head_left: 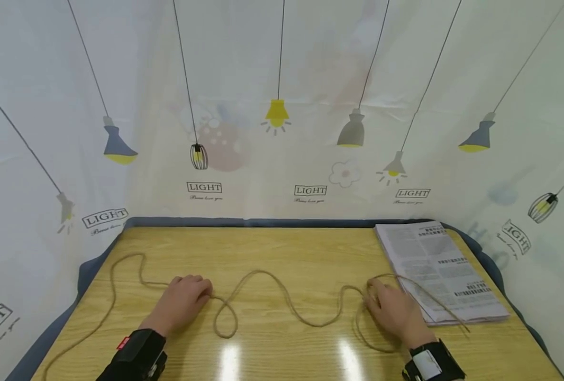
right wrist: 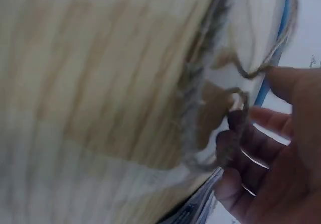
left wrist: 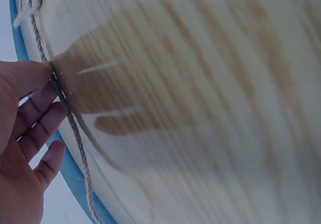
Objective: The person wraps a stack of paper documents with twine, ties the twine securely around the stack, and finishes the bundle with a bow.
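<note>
Black wristbands (head_left: 136, 353), left grip (head_left: 182, 300) closed on twine (head_left: 260, 272), right grip (head_left: 396, 311) looser round it (papers (head_left: 439, 270) alongside)

A wood-grained table (head_left: 282, 248) bears a winding cord (head_left: 259, 272) and, at its right side, a stack of printed sheets (head_left: 441, 275).

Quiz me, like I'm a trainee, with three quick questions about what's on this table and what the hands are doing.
1. True or false: the left hand grips the cord between thumb and fingers.
2. Multiple choice: in the head view, what does the cord do just to the right of the left hand?
a) runs dead straight
b) makes a small loop, crossing itself
c) winds into a thick coil
3. Fill in the blank: beyond the right hand, the cord runs across part of the ____.

Key: 1. True. 2. b. 3. Stack of papers.
</note>
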A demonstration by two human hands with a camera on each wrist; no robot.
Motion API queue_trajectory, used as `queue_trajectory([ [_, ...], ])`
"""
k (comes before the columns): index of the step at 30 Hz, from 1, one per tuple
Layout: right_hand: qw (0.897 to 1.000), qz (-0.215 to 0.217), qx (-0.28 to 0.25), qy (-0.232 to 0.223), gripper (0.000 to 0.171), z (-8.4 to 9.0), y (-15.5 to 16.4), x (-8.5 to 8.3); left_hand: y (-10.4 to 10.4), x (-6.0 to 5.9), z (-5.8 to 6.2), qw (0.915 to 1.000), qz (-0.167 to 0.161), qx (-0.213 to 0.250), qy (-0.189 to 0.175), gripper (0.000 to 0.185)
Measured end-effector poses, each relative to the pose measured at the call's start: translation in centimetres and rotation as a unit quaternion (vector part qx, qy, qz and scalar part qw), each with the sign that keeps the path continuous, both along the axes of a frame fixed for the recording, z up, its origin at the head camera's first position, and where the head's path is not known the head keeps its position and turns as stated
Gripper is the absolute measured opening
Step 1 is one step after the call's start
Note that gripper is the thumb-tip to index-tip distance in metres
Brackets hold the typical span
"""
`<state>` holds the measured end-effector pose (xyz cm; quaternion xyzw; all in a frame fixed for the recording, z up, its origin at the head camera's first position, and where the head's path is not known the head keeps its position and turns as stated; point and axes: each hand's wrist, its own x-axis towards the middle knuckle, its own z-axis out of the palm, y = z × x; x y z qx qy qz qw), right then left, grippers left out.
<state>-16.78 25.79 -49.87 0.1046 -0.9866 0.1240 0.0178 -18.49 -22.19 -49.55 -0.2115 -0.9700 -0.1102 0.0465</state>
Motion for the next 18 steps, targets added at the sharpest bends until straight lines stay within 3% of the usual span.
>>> queue_trajectory([
  [3,0.998,-0.004,-0.006,-0.055,0.039,0.5,0.0,0.4,0.3,0.0,0.1,1.0,0.006,-0.001,0.001,0.015],
  [5,0.998,-0.017,-0.01,-0.066,0.037,1.3,0.3,0.6,0.4,-0.1,0.3,1.0,0.008,-0.001,-0.003,0.014],
  [11,0.997,-0.076,-0.015,0.025,0.018,4.4,3.5,0.9,0.2,-0.3,0.3,0.9996,0.024,-0.003,-0.016,0.012],
  [14,0.991,-0.129,-0.016,0.023,0.014,5.2,6.1,0.9,-0.3,-0.3,0.3,0.9992,0.036,-0.012,-0.016,0.011],
  [18,0.974,-0.225,-0.02,-0.028,0.017,4.9,8.8,0.5,-0.7,-0.4,0.2,0.9985,0.047,-0.019,-0.02,0.01],
])
